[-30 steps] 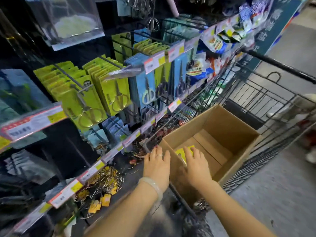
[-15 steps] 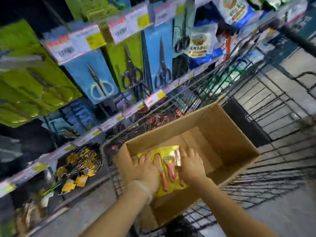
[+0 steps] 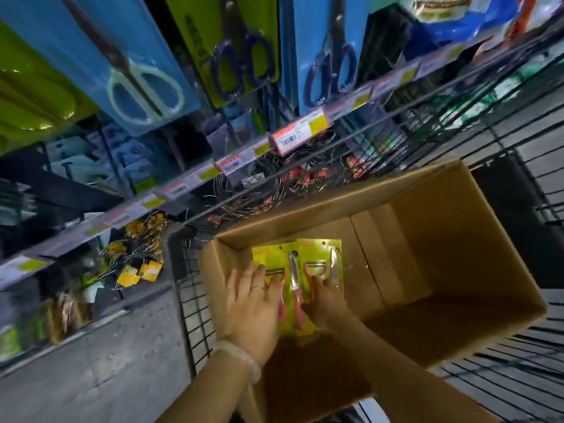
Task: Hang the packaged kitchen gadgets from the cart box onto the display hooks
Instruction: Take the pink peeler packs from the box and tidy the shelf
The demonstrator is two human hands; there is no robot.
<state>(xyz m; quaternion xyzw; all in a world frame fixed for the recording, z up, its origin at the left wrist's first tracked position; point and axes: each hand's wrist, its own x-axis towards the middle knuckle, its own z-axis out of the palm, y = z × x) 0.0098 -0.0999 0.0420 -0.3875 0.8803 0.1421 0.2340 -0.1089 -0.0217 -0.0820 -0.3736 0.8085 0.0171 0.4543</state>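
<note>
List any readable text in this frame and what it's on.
None reads clearly.
Shelf price tags: barcode and print, too blurred.
Yellow gadget packs in the cardboard box: red corner print, too small.
Blue-white bag at top right: lettering cut off and blurred.
Scissors cards: no legible print.

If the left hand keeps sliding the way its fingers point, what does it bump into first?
Probably the cardboard box's far wall. The left hand lies on the yellow gadget packs, fingers pointing up along them toward that wall. Depth is hard to judge here.
</note>
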